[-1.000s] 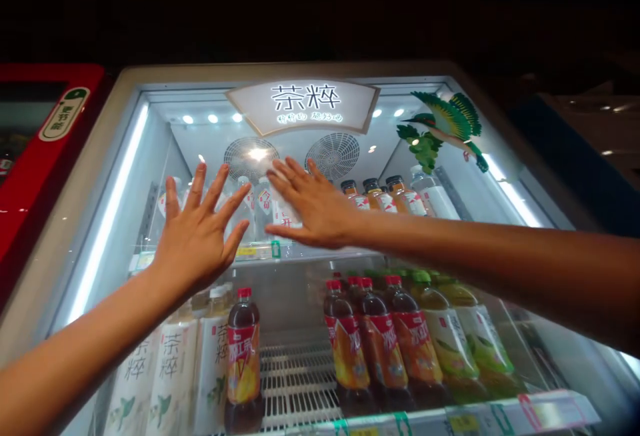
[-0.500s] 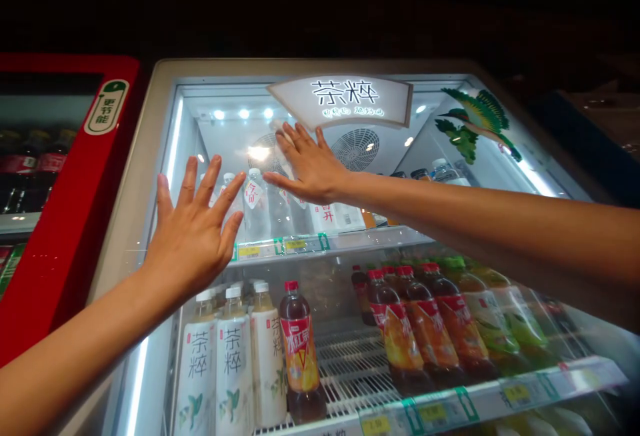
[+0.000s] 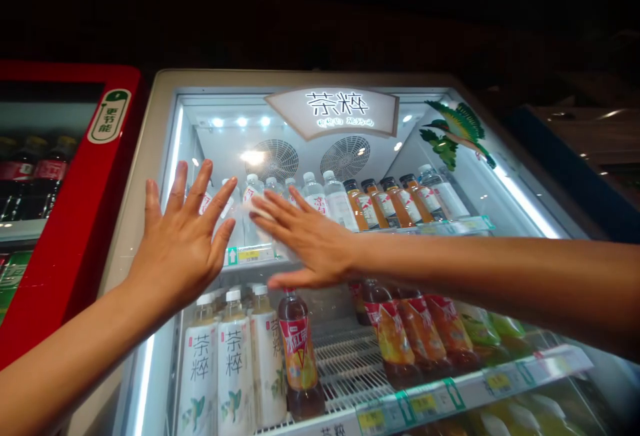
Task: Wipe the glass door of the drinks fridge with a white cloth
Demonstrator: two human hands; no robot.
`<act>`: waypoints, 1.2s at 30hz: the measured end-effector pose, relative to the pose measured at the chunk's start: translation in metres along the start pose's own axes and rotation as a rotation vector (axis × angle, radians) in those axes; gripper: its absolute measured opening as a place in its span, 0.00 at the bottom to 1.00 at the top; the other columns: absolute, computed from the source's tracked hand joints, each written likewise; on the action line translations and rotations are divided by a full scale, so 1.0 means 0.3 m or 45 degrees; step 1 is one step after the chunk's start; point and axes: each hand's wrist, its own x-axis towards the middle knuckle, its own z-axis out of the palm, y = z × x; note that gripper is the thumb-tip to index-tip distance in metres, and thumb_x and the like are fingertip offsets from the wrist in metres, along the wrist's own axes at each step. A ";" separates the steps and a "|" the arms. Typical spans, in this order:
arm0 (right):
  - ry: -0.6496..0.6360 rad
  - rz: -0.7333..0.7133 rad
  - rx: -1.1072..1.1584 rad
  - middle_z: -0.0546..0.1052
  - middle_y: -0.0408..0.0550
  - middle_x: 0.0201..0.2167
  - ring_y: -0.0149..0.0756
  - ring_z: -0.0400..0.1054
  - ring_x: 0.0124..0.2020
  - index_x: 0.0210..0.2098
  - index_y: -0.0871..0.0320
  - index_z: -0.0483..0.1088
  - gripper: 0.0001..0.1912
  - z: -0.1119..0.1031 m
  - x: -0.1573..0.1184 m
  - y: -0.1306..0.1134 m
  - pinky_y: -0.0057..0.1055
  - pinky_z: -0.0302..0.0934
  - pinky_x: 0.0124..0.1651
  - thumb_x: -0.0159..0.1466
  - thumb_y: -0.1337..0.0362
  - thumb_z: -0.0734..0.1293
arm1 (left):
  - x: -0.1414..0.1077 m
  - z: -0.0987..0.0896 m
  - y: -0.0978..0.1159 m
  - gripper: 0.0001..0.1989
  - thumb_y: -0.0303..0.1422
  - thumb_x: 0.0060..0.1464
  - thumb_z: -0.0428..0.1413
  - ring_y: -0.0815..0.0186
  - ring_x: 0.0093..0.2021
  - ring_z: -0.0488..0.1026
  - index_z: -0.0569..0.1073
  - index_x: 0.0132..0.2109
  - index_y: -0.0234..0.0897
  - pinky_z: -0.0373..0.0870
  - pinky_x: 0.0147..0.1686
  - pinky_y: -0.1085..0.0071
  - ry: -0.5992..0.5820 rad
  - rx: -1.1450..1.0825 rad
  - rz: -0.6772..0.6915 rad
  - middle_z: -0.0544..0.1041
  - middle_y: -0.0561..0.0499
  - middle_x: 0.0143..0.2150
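Observation:
My left hand [image 3: 180, 236] lies spread against the glass door [image 3: 340, 329] of a lit drinks fridge, on its left side, with nothing in it. Flat on the same glass, my right hand [image 3: 310, 239] is slightly blurred and presses what looks like a thin white cloth [image 3: 284, 251]. The cloth mostly hides under the fingers and palm. Behind the glass, clear water bottles [image 3: 339, 199] line the upper shelf. White-labelled tea bottles [image 3: 234, 363] and a red-capped iced tea bottle [image 3: 300, 356] stand on the shelf below.
A fan-shaped lit sign [image 3: 335, 113] and a green bird sticker [image 3: 460, 131] are at the top of the door. A red fridge [image 3: 75, 249] with dark bottles stands close on the left. More iced tea bottles [image 3: 390, 333] stand at lower right.
My right hand has moved down the glass, from just under the sign to the upper shelf's level, with the white cloth beneath it. My left hand stays in nearly the same place.

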 end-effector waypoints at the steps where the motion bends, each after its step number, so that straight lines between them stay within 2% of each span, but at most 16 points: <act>1: -0.005 -0.070 0.008 0.40 0.54 0.79 0.48 0.28 0.80 0.77 0.58 0.42 0.56 0.004 -0.019 0.001 0.55 0.22 0.79 0.64 0.25 0.50 | 0.004 -0.003 0.007 0.31 0.46 0.71 0.37 0.44 0.80 0.33 0.55 0.76 0.47 0.31 0.74 0.33 -0.006 0.002 -0.006 0.44 0.46 0.81; 3: -0.005 0.055 0.016 0.40 0.53 0.80 0.50 0.30 0.80 0.77 0.56 0.41 0.54 -0.002 -0.033 0.045 0.59 0.22 0.78 0.66 0.26 0.50 | 0.018 -0.008 0.024 0.30 0.45 0.71 0.37 0.44 0.80 0.33 0.55 0.76 0.48 0.30 0.74 0.33 -0.033 -0.002 -0.025 0.43 0.46 0.81; 6: 0.040 0.458 0.009 0.36 0.57 0.79 0.60 0.28 0.79 0.78 0.57 0.37 0.54 -0.028 -0.035 0.141 0.72 0.24 0.75 0.67 0.28 0.48 | 0.046 -0.005 0.062 0.31 0.47 0.70 0.42 0.44 0.80 0.30 0.53 0.76 0.51 0.28 0.73 0.33 -0.112 -0.046 -0.032 0.41 0.48 0.82; 7: 0.048 0.479 0.007 0.36 0.58 0.79 0.61 0.28 0.79 0.78 0.59 0.36 0.54 -0.033 -0.045 0.157 0.73 0.24 0.74 0.66 0.28 0.48 | 0.055 -0.002 0.078 0.32 0.48 0.69 0.44 0.44 0.80 0.29 0.52 0.76 0.52 0.27 0.73 0.33 -0.131 -0.065 -0.026 0.40 0.49 0.82; 8: 0.047 0.419 0.006 0.36 0.59 0.79 0.60 0.27 0.79 0.78 0.59 0.37 0.55 -0.035 -0.063 0.162 0.71 0.24 0.75 0.66 0.27 0.49 | 0.065 0.003 0.096 0.33 0.49 0.68 0.46 0.43 0.80 0.29 0.52 0.76 0.53 0.26 0.73 0.33 -0.138 -0.078 -0.022 0.39 0.50 0.82; 11: 0.014 0.067 0.005 0.40 0.54 0.80 0.52 0.29 0.80 0.78 0.57 0.41 0.55 -0.035 -0.142 0.151 0.61 0.23 0.78 0.65 0.27 0.54 | 0.092 0.023 0.166 0.34 0.48 0.67 0.46 0.44 0.80 0.28 0.51 0.76 0.55 0.25 0.74 0.34 -0.131 -0.073 -0.036 0.39 0.52 0.82; 12: 0.004 0.038 0.003 0.40 0.53 0.80 0.50 0.29 0.80 0.78 0.55 0.41 0.53 -0.037 -0.168 0.155 0.59 0.22 0.79 0.66 0.28 0.54 | 0.101 0.031 0.196 0.34 0.48 0.67 0.47 0.44 0.80 0.28 0.51 0.76 0.54 0.26 0.74 0.34 -0.132 -0.069 -0.047 0.38 0.53 0.82; 16: -0.025 0.413 -0.010 0.35 0.53 0.80 0.52 0.25 0.80 0.78 0.55 0.37 0.52 -0.059 -0.245 0.231 0.63 0.19 0.77 0.68 0.30 0.54 | 0.140 0.064 0.332 0.35 0.50 0.67 0.46 0.43 0.80 0.28 0.51 0.77 0.54 0.24 0.74 0.35 -0.168 -0.071 -0.084 0.37 0.53 0.82; 17: -0.020 0.422 -0.011 0.34 0.53 0.80 0.53 0.24 0.80 0.78 0.55 0.36 0.53 -0.061 -0.266 0.249 0.64 0.18 0.77 0.67 0.29 0.53 | 0.152 0.072 0.368 0.34 0.51 0.68 0.45 0.44 0.80 0.27 0.51 0.77 0.54 0.24 0.74 0.35 -0.167 -0.072 -0.079 0.37 0.53 0.82; 20: 0.006 0.141 -0.006 0.36 0.54 0.80 0.51 0.25 0.80 0.78 0.56 0.39 0.55 -0.062 -0.337 0.292 0.61 0.20 0.78 0.66 0.27 0.53 | 0.189 0.094 0.470 0.33 0.50 0.69 0.41 0.45 0.80 0.27 0.50 0.77 0.53 0.25 0.74 0.36 -0.138 -0.073 -0.055 0.36 0.53 0.82; 22: 0.009 0.077 -0.006 0.37 0.54 0.80 0.50 0.26 0.80 0.78 0.56 0.39 0.54 -0.066 -0.381 0.338 0.60 0.20 0.78 0.66 0.27 0.52 | 0.214 0.107 0.535 0.33 0.51 0.69 0.42 0.46 0.80 0.26 0.50 0.77 0.53 0.24 0.74 0.36 -0.144 -0.081 -0.058 0.35 0.53 0.82; 26: 0.010 0.449 0.003 0.33 0.55 0.80 0.54 0.23 0.80 0.78 0.56 0.33 0.55 -0.085 -0.454 0.467 0.66 0.16 0.76 0.66 0.27 0.51 | 0.259 0.133 0.657 0.34 0.52 0.68 0.44 0.47 0.80 0.25 0.50 0.77 0.56 0.21 0.74 0.37 -0.162 -0.108 -0.058 0.36 0.55 0.82; 27: 0.022 0.481 0.011 0.32 0.56 0.80 0.55 0.23 0.80 0.78 0.56 0.33 0.56 -0.085 -0.480 0.488 0.67 0.16 0.75 0.65 0.26 0.50 | 0.268 0.140 0.686 0.34 0.52 0.68 0.44 0.48 0.80 0.25 0.49 0.77 0.56 0.21 0.74 0.37 -0.158 -0.120 -0.049 0.36 0.55 0.82; 32: 0.081 0.133 0.031 0.38 0.51 0.80 0.47 0.25 0.80 0.78 0.53 0.37 0.56 -0.072 -0.654 0.530 0.56 0.14 0.77 0.63 0.24 0.43 | 0.298 0.177 0.816 0.33 0.51 0.68 0.43 0.49 0.80 0.26 0.51 0.76 0.55 0.21 0.74 0.37 -0.098 -0.165 -0.005 0.38 0.53 0.82; 33: 0.074 0.150 0.032 0.38 0.50 0.80 0.47 0.25 0.80 0.78 0.52 0.37 0.56 -0.076 -0.684 0.548 0.56 0.14 0.77 0.63 0.24 0.43 | 0.304 0.184 0.840 0.33 0.51 0.68 0.43 0.49 0.80 0.26 0.51 0.76 0.55 0.22 0.74 0.37 -0.096 -0.164 0.000 0.38 0.53 0.82; 36: 0.070 0.423 0.040 0.35 0.53 0.80 0.53 0.24 0.80 0.78 0.54 0.36 0.56 -0.098 -0.747 0.620 0.63 0.17 0.76 0.64 0.25 0.45 | 0.323 0.202 0.909 0.32 0.51 0.69 0.41 0.48 0.80 0.28 0.50 0.76 0.56 0.24 0.74 0.37 -0.087 -0.148 0.013 0.38 0.53 0.82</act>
